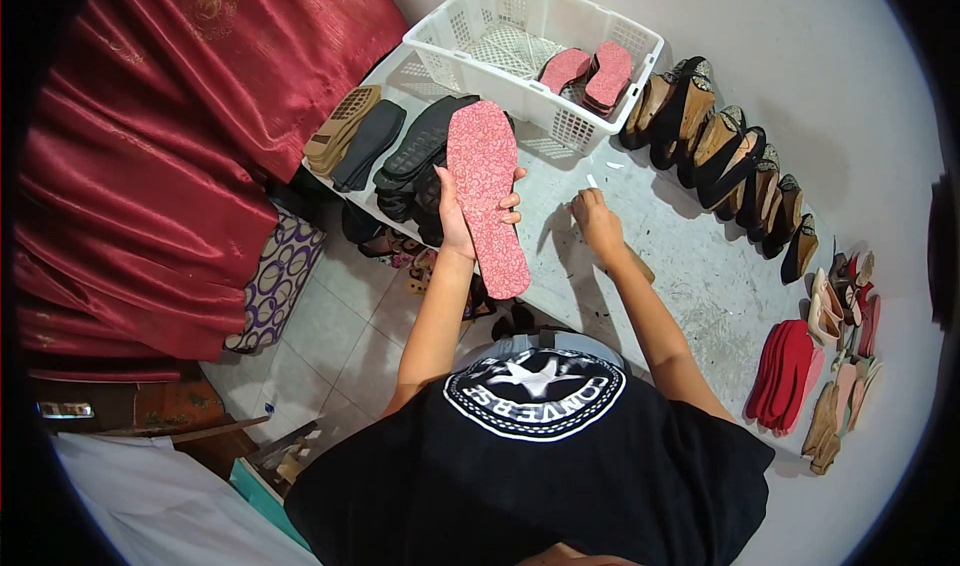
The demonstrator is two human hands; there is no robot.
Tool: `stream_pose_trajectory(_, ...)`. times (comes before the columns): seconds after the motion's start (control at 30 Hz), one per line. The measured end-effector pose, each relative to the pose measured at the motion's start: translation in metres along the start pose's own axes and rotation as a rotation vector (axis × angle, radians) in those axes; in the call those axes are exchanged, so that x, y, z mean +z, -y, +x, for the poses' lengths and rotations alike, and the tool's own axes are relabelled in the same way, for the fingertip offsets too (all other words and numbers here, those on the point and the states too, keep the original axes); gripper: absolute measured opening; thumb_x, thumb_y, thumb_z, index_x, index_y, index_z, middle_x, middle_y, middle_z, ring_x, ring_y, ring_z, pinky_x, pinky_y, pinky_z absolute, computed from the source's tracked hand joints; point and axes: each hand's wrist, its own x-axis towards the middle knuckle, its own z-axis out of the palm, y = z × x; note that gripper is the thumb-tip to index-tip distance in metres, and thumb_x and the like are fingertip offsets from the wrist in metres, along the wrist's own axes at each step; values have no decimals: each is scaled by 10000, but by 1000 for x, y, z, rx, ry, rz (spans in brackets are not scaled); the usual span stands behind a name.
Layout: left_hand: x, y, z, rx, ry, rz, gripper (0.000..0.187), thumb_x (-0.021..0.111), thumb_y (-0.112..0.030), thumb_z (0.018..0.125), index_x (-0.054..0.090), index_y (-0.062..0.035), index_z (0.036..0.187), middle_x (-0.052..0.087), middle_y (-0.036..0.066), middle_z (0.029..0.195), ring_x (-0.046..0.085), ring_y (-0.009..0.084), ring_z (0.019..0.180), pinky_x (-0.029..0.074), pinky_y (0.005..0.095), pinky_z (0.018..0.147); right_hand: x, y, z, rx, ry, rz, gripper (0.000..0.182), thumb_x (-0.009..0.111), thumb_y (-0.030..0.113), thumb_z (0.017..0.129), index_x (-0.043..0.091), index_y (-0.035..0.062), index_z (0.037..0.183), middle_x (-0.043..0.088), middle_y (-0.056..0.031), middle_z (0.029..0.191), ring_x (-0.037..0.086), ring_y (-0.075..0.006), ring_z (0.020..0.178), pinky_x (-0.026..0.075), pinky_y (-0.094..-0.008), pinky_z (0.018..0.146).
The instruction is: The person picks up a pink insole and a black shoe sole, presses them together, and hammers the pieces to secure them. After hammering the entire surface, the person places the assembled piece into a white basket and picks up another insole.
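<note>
A pink insole [482, 201] with a light squiggly pattern is upright in my left hand [455, 214]. My thumb lies along its left edge and my fingertips wrap round its right edge. Low over the grey-white tabletop [570, 276], my right hand [599, 228] has its fingers curled closed. A small white strip [592, 181] shows right at those fingertips, and a brown piece [641, 266] shows beside the wrist. I cannot tell what the right hand grips. Black soles [425, 146] lie piled behind the insole, partly hidden by it.
A white plastic basket [450, 58] holding pink insoles [608, 74] stands at the back. Black wedge shoes [690, 116] line the wall on the right. Red soles [778, 376] lie at the right end. Brown soles [345, 126] sit at the left edge, near a red curtain [150, 166].
</note>
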Motion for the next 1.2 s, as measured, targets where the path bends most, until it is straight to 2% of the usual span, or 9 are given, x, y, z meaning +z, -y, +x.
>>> stream_pose_trajectory(0.2, 0, 4, 4, -10, -11, -23, 817, 310, -720, 777, 334, -67, 1267, 501, 173, 1074, 417, 165, 646, 383, 287, 530, 33, -9, -21, -117, 50, -11, 573, 538, -15, 708, 331, 37, 1240, 363, -124, 1268, 564, -379, 879, 486, -433, 695)
stream_pose_trajectory(0.3, 4, 8, 7, -25, -26, -36, 817, 300, -723, 777, 341, -69, 1265, 509, 174, 1065, 426, 166, 646, 384, 287, 524, 54, -12, -29, -266, 9, -30, 570, 516, 64, 759, 292, 10, 1280, 376, -140, 1262, 557, -344, 918, 494, -420, 690)
stream_pose_trajectory(0.43, 3, 9, 7, -29, -23, -21, 821, 299, -724, 777, 338, -67, 1268, 509, 174, 1060, 426, 166, 648, 381, 286, 520, 48, -2, -37, -402, -65, -371, 467, 542, 117, 760, 441, -10, 1197, 435, -137, 1226, 520, -344, 876, 444, -393, 730)
stream_pose_trajectory(0.53, 1, 7, 9, -29, -32, -38, 832, 307, -729, 769, 327, -71, 1278, 506, 171, 1064, 424, 167, 647, 378, 281, 522, 12, 26, -44, -359, 24, -208, 354, 503, 207, 831, 535, 2, 1118, 505, -130, 1153, 513, -344, 798, 418, -388, 732)
stream_pose_trajectory(0.67, -3, 9, 17, -28, -24, -79, 839, 312, -734, 764, 323, -73, 1280, 503, 174, 1082, 421, 168, 641, 377, 276, 526, -10, 57, -58, -33, 492, 984, 454, 364, 393, 933, 533, 1, 1086, 575, -100, 1073, 562, -240, 916, 442, -365, 778)
stream_pose_trajectory(0.77, -3, 10, 25, -13, -29, -75, 845, 309, -736, 763, 318, -77, 1291, 490, 186, 1130, 409, 163, 640, 372, 275, 529, -17, 79, -74, 276, 671, 1718, 430, 367, 364, 940, 469, -7, 1131, 587, -108, 1031, 574, -194, 946, 470, -304, 770)
stream_pose_trajectory(0.87, -8, 10, 36, -26, 92, -109, 865, 294, -745, 757, 296, -87, 1317, 462, 194, 1196, 507, 212, 746, 449, 320, 592, -20, 81, -77, 197, 600, 1524, 365, 453, 258, 922, 437, -2, 1177, 590, -91, 994, 616, -166, 764, 502, -271, 698)
stream_pose_trajectory(1.07, 5, 16, 50, 12, -76, 233, 852, 256, -721, 778, 262, -82, 1341, 439, 182, 1245, 528, 329, 1035, 499, 439, 790, -31, 71, -68, 146, 474, 1511, 305, 484, 216, 910, 490, -12, 1112, 597, -89, 956, 610, -154, 745, 488, -258, 665)
stream_pose_trajectory(1.2, 2, 7, 54, 45, -77, 407, 643, 365, -506, 874, 271, -59, 1326, 428, 137, 1258, 510, 275, 1068, 474, 457, 825, -34, 61, -59, 149, 472, 1483, 300, 499, 216, 901, 512, -17, 1089, 610, -80, 905, 612, -147, 701, 488, -248, 633)
